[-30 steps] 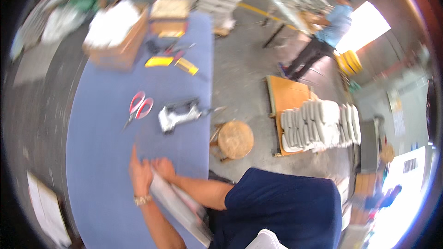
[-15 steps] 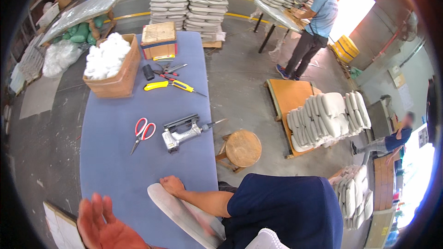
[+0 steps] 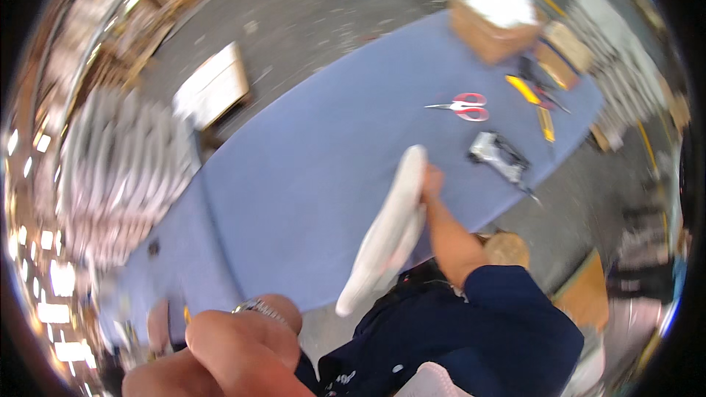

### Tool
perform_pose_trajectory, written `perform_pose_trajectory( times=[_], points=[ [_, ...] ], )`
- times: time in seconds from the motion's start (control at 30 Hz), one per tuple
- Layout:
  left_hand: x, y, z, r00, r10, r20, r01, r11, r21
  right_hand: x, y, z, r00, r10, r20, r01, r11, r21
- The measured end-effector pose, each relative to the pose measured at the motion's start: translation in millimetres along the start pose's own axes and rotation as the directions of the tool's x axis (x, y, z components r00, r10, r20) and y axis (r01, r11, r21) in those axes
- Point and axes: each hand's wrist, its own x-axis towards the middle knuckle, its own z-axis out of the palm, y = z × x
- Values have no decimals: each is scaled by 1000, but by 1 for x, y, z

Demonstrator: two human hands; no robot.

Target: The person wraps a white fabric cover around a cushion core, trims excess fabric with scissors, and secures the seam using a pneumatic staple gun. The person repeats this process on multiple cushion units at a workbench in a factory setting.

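Blue felt covers the long worktable (image 3: 294, 176) that fills the middle of this workshop, with grey concrete floor around it. At the table's near edge the person's right hand (image 3: 432, 180) grips a long white padded panel (image 3: 390, 231) at its upper end; the panel stands tilted on its edge, its far tip over the blue cloth and its lower end hanging past the near edge in front of the person's dark blue shirt. The left hand (image 3: 158, 323) is low down at the table's left end, past a metal wristwatch (image 3: 257, 309); it is blurred, and whether it holds anything I cannot tell. Just beyond the right hand, near the table's right edge, lies a silver staple gun (image 3: 500, 156). Farther along sit red-handled scissors (image 3: 463, 106), well apart from the panel, then a yellow utility knife (image 3: 523, 90) and other small tools beside it. At the far end stands a cardboard box (image 3: 489, 29) heaped with white stuffing. A round wooden stool (image 3: 507, 248) stands on the floor just off the near edge, by the person's right elbow. Stacks of pale panels (image 3: 118, 169) sit off the table's left side, blurred.
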Motion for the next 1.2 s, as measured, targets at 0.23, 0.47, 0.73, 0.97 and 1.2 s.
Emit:
perform_pose_trajectory(
  times=[0.23,0.47,0.73,0.97,1.2],
  points=[
    [-40,111,50,987,147,-63,-126,958,258,-16,0,-8,996,-82,30,43,761,647],
    [-80,160,78,972,213,-100,-156,901,404,-71,5,-41,988,-109,110,51,902,430],
    [-101,160,91,958,244,-150,-141,858,494,-136,-13,-75,955,5,297,-140,889,436],
    [-190,130,53,747,440,-499,-56,789,612,-170,-8,-81,761,16,649,-286,906,313],
    [-433,-26,46,-300,70,-951,737,651,-184,-208,-16,-16,603,224,766,-331,943,-16]
  ],
)
